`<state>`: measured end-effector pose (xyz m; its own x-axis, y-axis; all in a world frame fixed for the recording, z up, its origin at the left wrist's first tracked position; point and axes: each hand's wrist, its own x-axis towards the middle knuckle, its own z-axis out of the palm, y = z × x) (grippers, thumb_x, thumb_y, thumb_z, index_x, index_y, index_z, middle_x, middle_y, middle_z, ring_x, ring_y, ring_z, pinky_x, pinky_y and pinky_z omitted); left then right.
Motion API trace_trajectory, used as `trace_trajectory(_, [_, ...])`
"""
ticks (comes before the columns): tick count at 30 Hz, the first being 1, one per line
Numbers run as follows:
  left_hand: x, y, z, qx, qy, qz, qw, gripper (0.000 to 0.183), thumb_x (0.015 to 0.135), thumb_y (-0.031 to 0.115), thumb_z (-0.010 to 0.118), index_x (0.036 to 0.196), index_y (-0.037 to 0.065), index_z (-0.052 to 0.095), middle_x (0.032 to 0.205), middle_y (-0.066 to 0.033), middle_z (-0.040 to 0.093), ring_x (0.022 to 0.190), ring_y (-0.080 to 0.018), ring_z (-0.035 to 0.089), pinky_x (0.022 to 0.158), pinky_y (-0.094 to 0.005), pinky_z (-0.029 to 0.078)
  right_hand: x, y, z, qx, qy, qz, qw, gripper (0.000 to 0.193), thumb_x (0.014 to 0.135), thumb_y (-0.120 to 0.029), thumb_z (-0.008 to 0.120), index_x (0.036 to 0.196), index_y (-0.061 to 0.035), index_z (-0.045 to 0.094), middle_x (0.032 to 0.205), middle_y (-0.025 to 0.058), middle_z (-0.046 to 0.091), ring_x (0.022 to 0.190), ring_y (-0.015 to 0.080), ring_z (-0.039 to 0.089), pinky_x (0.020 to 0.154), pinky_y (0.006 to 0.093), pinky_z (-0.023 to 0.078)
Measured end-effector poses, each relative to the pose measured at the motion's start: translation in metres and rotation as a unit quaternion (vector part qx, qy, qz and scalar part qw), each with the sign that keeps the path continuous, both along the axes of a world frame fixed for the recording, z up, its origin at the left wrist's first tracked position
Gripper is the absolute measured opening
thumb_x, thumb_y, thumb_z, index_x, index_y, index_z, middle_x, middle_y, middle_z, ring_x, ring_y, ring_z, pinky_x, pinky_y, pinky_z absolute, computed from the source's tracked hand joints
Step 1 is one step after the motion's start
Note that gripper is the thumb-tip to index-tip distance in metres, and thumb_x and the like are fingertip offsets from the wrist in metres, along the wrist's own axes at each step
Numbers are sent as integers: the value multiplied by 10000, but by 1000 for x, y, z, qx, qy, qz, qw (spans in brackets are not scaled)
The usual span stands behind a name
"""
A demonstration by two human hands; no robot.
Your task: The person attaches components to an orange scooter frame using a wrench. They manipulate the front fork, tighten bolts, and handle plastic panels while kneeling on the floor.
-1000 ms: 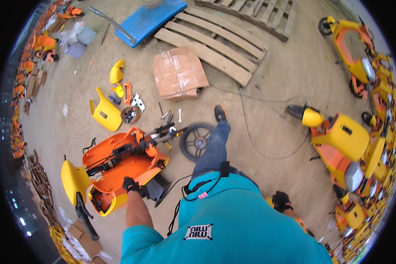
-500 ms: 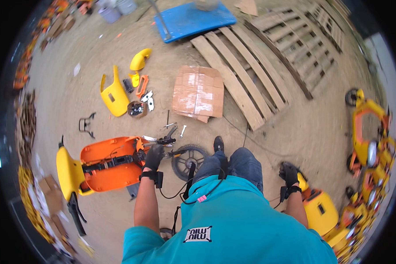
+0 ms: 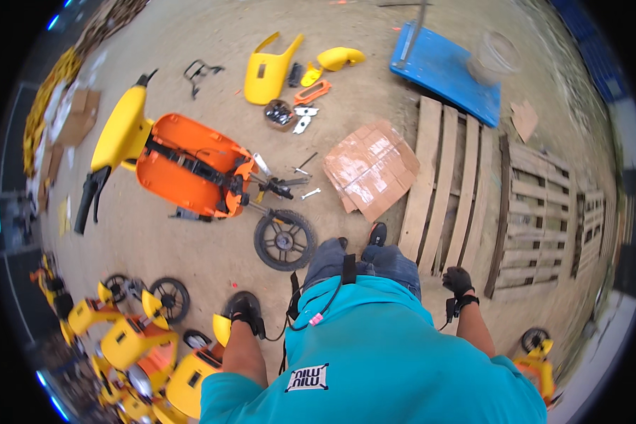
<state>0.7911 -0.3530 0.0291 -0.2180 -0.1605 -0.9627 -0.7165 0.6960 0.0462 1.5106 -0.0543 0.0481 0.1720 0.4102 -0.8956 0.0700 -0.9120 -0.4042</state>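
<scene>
So the view has swung round since half a second back: the left hand point(image 3: 242, 308) has come off the handlebar area of the stripped scooter point(image 3: 184, 166) and is now down by the person's side, and the scooter that sat right in front of it now lies well ahead and a bit to the left of it. Both hands wear black gloves. The left hand hangs empty just above a yellow scooter part point(image 3: 221, 329), close to it, but I can't tell if it touches; fingers look loosely curled, gripping nothing. The right hand point(image 3: 458, 280) is out on the other side, also empty and loosely curled, hovering over the dirt floor point(image 3: 191, 254) just beside the edge of a wooden pallet point(image 3: 452, 184). The stripped scooter lies on its side, orange shell open with a yellow front end, and its black front wheel point(image 3: 285, 240) sits ahead of the left hand, between it and the scooter body. Further ahead of the hands there's a flattened cardboard box point(image 3: 371, 168), a few wrenches point(image 3: 309, 192) scattered on the floor near it, and a loose yellow body panel point(image 3: 267, 68) well beyond. A blue cart point(image 3: 442, 67) sits far ahead of the right hand. Left of and below the left hand is a cluster of small yellow scooters point(image 3: 127, 339).
</scene>
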Motion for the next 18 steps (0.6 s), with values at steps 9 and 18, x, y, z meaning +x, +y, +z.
trace_trajectory(9, [118,7,11,142,212,-620,742,340,904,390,597,987,60,577,831,-131,664,683,-263,661,574,-396,529,-31,238,-3,51,32,150,987,139,904,-191,584,792,-132,527,684,28,565,554,134,554,485,283,486])
trace_trajectory(18, [93,60,-15,203,231,-319,897,167,771,131,643,869,87,515,698,-69,638,568,-211,621,487,-337,487,-177,299,30,101,37,329,938,224,888,-239,617,1019,-59,601,802,89,652,649,181,634,585,322,558])
